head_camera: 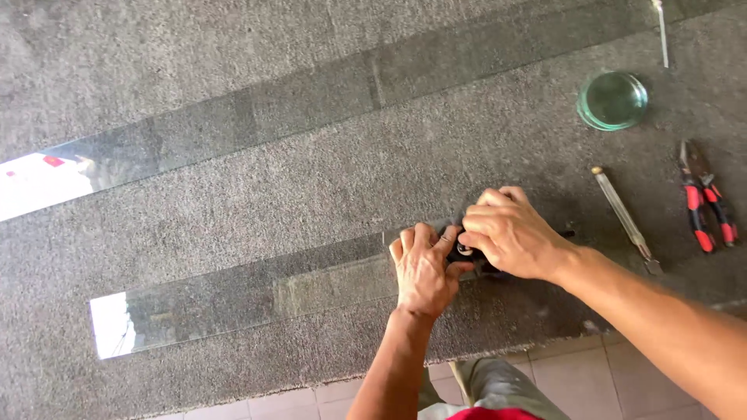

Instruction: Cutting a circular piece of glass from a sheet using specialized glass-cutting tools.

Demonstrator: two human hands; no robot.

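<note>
Left hand [422,268] lies palm-down on the right end of the near glass strip [241,299], fingers pressed together, thumb against a small black tool [467,250]. Right hand [510,232] is curled over that tool from the other side, gripping it; most of the tool is hidden, so its shape cannot be told. Near strip lies flat on grey carpet [311,187], its left end reflecting bright light.

Further from the person, a longer glass strip [311,109] runs diagonally across the carpet, apart from the near one.

Right of the hands: a slim rod-shaped tool with a pale handle [622,214]; a round glass dish [612,99] beyond it; red-handled pliers [704,204] at far right. Tiled floor [576,373] borders the carpet's near edge.
</note>
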